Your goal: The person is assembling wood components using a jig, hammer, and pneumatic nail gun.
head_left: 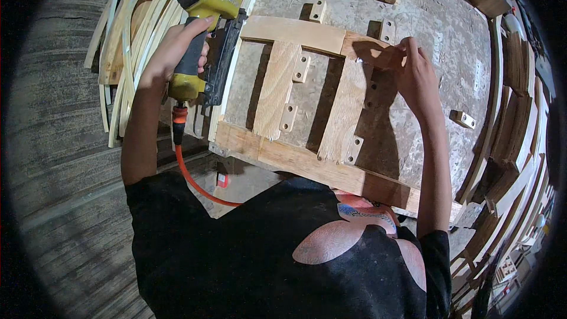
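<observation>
Black shirt cloth (pixel 236 248) with a pink print is filling the bottom of the view, closest to the lens. Above it, the left hand (pixel 177 47) is wrapping shut around the grip of a yellow nail gun (pixel 204 18), which is hanging at the left edge of the tabletop (pixel 437 35); an orange hose (pixel 192 177) is trailing down from its base. The right hand (pixel 416 74) is pinching the end of the top rail (pixel 313 35) of a wooden frame (pixel 307 162) that is lying flat on the tabletop, fingers drawn together on the wood. Small wooden blocks (pixel 301 68) are sitting beside the frame's slats. Pale thin strips (pixel 127 41) are lying in a heap left of the nail gun.
</observation>
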The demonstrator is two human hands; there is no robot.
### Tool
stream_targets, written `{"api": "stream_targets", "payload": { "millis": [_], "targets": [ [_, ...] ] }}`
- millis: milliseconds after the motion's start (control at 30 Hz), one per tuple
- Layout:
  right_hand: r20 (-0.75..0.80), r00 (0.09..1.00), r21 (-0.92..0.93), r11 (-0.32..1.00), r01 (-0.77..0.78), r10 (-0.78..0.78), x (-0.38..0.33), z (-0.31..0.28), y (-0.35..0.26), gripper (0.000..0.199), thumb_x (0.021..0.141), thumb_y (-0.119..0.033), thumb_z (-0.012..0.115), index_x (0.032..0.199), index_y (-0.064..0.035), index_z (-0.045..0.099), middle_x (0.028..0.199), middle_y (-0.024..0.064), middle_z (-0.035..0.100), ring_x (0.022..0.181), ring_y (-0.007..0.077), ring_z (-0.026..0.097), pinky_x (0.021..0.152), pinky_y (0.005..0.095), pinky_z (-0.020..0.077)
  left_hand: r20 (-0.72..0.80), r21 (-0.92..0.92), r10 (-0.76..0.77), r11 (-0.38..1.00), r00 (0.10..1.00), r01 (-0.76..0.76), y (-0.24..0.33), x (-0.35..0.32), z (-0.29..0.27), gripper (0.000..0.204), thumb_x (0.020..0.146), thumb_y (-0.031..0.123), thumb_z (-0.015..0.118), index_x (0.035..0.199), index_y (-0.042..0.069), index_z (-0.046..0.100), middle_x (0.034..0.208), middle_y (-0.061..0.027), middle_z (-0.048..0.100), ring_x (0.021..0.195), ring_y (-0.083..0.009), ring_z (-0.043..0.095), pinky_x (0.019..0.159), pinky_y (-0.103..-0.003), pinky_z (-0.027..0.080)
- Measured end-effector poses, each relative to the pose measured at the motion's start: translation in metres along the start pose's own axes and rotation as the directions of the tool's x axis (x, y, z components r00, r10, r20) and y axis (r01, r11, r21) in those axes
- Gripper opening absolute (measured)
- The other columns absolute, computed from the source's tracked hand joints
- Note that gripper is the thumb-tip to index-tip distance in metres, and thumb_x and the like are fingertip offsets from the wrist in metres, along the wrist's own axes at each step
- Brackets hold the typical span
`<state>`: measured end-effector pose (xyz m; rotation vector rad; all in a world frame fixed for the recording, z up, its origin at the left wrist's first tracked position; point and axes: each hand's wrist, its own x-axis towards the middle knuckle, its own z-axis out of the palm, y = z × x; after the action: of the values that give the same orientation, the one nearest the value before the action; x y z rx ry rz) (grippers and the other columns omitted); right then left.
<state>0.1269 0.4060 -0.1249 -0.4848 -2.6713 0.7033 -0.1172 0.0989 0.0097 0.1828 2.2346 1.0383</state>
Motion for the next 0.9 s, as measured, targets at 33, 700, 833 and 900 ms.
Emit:
{"api": "stream_targets", "payload": {
  "millis": [33,700,833,900],
  "targets": [
    [0.008,1.000,0.003,1.000,-0.007,0.007,0.000,-0.002,-0.002,0.030,0.084,-0.007,0.060,0.109,-0.0073,0.043,0.102,0.0191,0.060,0.093,0.0416,0.060,0.073,0.0471,0.0491,-0.002,-0.001,-0.001,1.000,1.000,0.001,-0.001,0.000,0.000,0.045,0.085,0.047,0.063,0.089,0.003,0.055,0.062,-0.0022,0.055,0.046,-0.0109,0.053,0.044,-0.026,0.046],
    [0.039,0.997,0.013,0.998,-0.062,0.061,0.001,0.000,-0.001,0.028,0.085,-0.008,0.059,0.109,-0.0073,0.045,0.104,0.0191,0.060,0.095,0.0403,0.060,0.075,0.0454,0.0496,-0.049,-0.029,-0.046,0.999,0.998,0.044,-0.014,-0.013,0.005,0.044,0.085,0.048,0.062,0.090,0.004,0.055,0.064,-0.0022,0.054,0.050,-0.0110,0.054,0.049,-0.025,0.047],
    [0.022,1.000,0.018,1.000,-0.012,0.012,0.001,0.001,0.004,0.029,0.084,-0.007,0.060,0.108,-0.0074,0.044,0.105,0.0185,0.061,0.095,0.0399,0.060,0.074,0.0454,0.0499,-0.037,0.005,0.005,1.000,0.999,-0.005,-0.013,-0.014,0.006,0.044,0.085,0.048,0.062,0.089,0.004,0.055,0.064,-0.0022,0.054,0.050,-0.0105,0.054,0.049,-0.025,0.047],
    [0.023,1.000,-0.005,1.000,-0.009,0.009,0.001,0.000,0.004,0.029,0.084,-0.008,0.060,0.108,-0.0073,0.044,0.105,0.0183,0.061,0.095,0.0397,0.060,0.074,0.0454,0.0500,-0.035,0.019,0.005,1.000,0.999,-0.004,-0.012,-0.015,0.006,0.044,0.085,0.048,0.062,0.089,0.004,0.055,0.065,-0.0022,0.054,0.051,-0.0103,0.054,0.049,-0.025,0.047]
  ]
}}
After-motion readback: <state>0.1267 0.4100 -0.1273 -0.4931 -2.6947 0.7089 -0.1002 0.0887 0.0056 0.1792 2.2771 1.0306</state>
